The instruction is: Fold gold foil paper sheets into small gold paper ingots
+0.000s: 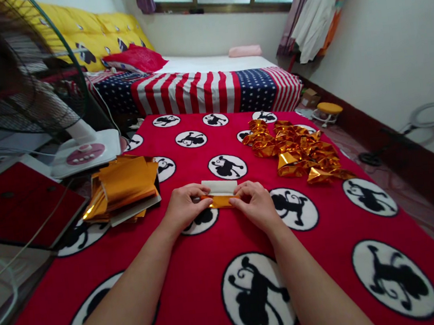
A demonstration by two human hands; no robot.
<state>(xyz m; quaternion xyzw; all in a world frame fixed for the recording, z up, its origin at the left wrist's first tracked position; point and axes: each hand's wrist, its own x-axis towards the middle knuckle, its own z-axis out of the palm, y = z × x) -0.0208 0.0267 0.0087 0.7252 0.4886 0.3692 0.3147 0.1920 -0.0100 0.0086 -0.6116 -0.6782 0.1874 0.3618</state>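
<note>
A small sheet of gold foil paper (221, 201), partly folded, lies on the red cloth with its white side showing along the far edge. My left hand (186, 205) pinches its left end between thumb and fingers. At the right end my right hand (255, 203) grips it the same way. To the left is a stack of flat gold foil sheets (128, 184), some with white backs. Several folded, shiny gold foil pieces (297, 149) are heaped at the right.
The red cloth (192, 299) with black-and-white round figures covers the surface. A fan (87, 147) stands at the left beside a dark red panel (23, 203). Beyond are a bed (201, 89) and, at the right, a yellow stool (329, 108).
</note>
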